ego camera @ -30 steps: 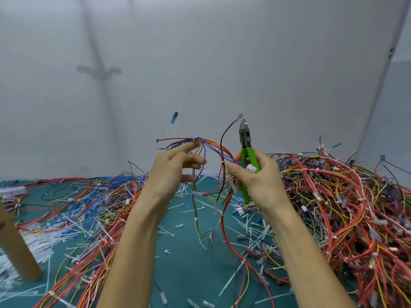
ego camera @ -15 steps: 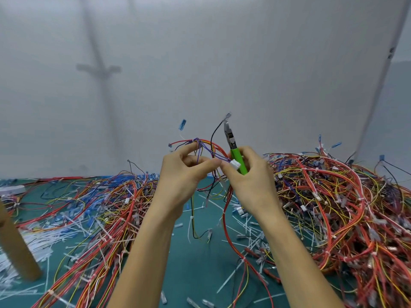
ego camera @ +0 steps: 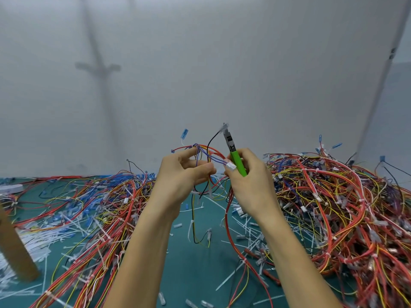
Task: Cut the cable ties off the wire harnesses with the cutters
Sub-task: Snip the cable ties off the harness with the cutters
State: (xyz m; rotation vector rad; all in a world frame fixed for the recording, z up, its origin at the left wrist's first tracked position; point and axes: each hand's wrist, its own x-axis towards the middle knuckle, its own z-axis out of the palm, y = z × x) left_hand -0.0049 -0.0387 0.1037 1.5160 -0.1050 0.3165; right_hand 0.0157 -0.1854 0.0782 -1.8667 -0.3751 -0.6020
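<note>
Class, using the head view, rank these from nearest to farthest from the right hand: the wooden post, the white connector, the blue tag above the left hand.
1. White connector: pinched at the right hand's fingertips, beside the cutters.
2. Blue tag: up-left, above the left hand gripping the harness.
3. Wooden post: far left edge.

A pale grey wall [ego camera: 200,63] rises behind the teal tabletop [ego camera: 189,276].

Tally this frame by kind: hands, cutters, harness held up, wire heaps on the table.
hands: 2, left hand and right hand
cutters: 1
held harness: 1
wire heaps: 2, left heap and right heap
total: 6
</note>
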